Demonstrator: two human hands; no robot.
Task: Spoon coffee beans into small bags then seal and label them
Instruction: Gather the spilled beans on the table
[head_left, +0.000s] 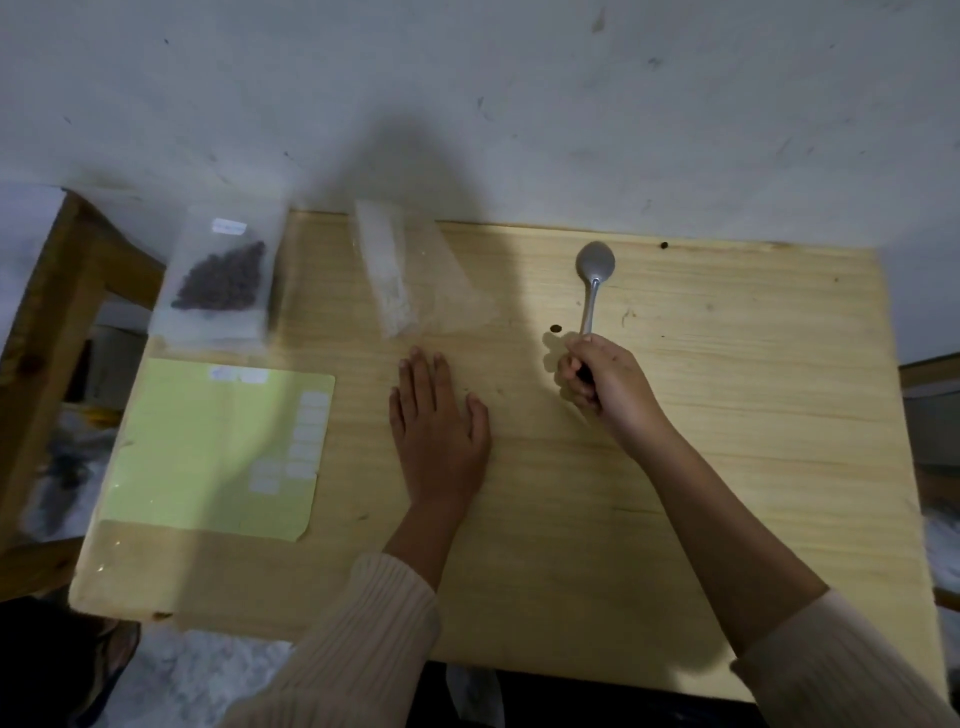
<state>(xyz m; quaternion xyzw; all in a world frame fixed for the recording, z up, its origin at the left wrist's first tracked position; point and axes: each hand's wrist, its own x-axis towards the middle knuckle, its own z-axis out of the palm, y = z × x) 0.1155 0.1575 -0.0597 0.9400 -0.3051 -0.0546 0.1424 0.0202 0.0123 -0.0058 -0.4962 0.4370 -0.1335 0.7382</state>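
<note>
My right hand (602, 382) grips the handle of a metal spoon (594, 275), whose empty bowl points away from me over the wooden table (727, 415). My left hand (439, 421) rests flat on the table, fingers straight, holding nothing. A clear bag of coffee beans (221, 275) with a small white label lies at the table's far left corner. Empty clear bags (405, 270) lie just beyond my left hand. A pale green sheet of white labels (208, 447) lies at the left.
Two loose coffee beans lie on the table, one (556, 328) by my right hand and one (664, 245) near the far edge. A wooden frame (57, 312) stands to the left of the table. A white wall (467, 104) rises right behind the table.
</note>
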